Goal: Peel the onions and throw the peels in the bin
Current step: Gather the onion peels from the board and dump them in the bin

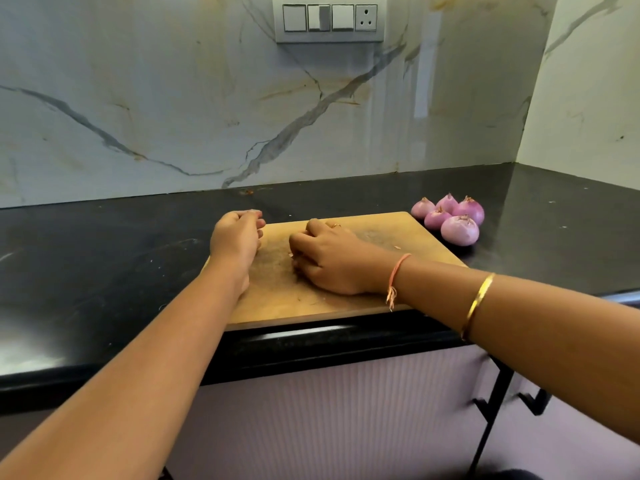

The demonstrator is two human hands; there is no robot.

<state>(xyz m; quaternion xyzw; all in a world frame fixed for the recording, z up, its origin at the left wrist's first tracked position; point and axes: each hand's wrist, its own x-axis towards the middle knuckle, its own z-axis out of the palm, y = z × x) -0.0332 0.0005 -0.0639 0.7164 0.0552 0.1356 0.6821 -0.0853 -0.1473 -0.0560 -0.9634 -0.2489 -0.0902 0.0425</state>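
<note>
Several peeled purple onions [450, 218] sit in a cluster on the black counter, just past the right far corner of the wooden cutting board [381, 233]. My left hand [237, 237] rests at the board's left edge with fingers curled in; a pale scrap of peel shows at its fingertips. On the middle of the board, my right hand [329, 261] lies with fingers curled under, and a small bit of onion peel [292, 254] shows between them. What else either fist encloses is hidden. No bin is in view.
The black counter [104, 271] runs left and right, with its rounded front edge close to me. A marble wall with a switch panel [329, 19] stands behind. Lilac cabinet fronts with black handles [533, 403] are below.
</note>
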